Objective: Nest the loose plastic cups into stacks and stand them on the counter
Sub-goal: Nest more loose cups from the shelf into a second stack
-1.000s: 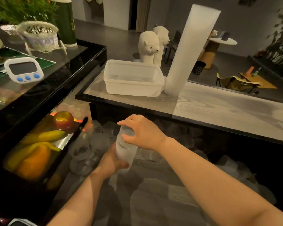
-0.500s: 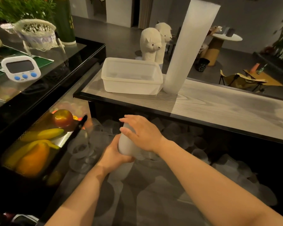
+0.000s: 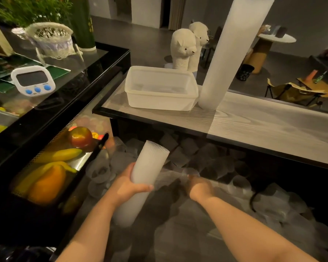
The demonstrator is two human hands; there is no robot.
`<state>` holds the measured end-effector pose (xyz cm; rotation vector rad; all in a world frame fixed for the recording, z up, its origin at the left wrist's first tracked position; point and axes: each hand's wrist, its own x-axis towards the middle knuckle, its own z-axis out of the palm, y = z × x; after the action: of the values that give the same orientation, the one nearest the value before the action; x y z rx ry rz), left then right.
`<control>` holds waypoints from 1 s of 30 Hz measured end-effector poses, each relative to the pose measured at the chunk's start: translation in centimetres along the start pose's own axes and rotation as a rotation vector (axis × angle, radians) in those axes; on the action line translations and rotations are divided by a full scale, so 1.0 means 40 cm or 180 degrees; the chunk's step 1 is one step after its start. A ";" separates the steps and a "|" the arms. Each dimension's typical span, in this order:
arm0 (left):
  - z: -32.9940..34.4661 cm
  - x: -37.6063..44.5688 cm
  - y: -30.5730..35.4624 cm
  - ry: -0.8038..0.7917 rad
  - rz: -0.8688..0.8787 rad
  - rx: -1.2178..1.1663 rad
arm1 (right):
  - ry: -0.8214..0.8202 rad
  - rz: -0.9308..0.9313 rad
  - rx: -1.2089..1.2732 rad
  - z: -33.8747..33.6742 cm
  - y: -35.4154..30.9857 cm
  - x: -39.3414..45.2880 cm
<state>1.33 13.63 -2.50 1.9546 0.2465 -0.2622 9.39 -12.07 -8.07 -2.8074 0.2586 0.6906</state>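
My left hand (image 3: 128,186) grips a short cup stack (image 3: 140,182) below the counter (image 3: 254,125) edge; my right hand (image 3: 198,187) (blurred, grip unreadable) dips among loose cups (image 3: 212,163). Bare counter lies right of the tall stack (image 3: 229,52).

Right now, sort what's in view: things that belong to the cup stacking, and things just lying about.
Job:
held cup stack, gripped by the left hand
loose cups, right hand reaching among them
tall cup stack standing on the counter

Lying about:
plastic tub
timer
alpaca figures
fruit
basket
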 end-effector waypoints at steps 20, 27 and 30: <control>-0.032 -0.040 0.037 -0.0307 0.0325 0.0131 | 0.0811 -0.1154 0.3119 -0.268 -0.026 -0.228; -0.031 -0.071 0.073 -0.0544 0.0481 0.0393 | 0.0199 -0.1600 0.3392 -0.341 -0.063 -0.312; -0.041 -0.077 0.084 -0.0515 0.0507 0.0474 | 0.0284 -0.1654 0.3282 -0.350 -0.069 -0.323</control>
<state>-0.52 13.71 1.98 2.0745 -0.0354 -0.3402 4.79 -11.75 10.61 -1.7860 -0.0955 0.1952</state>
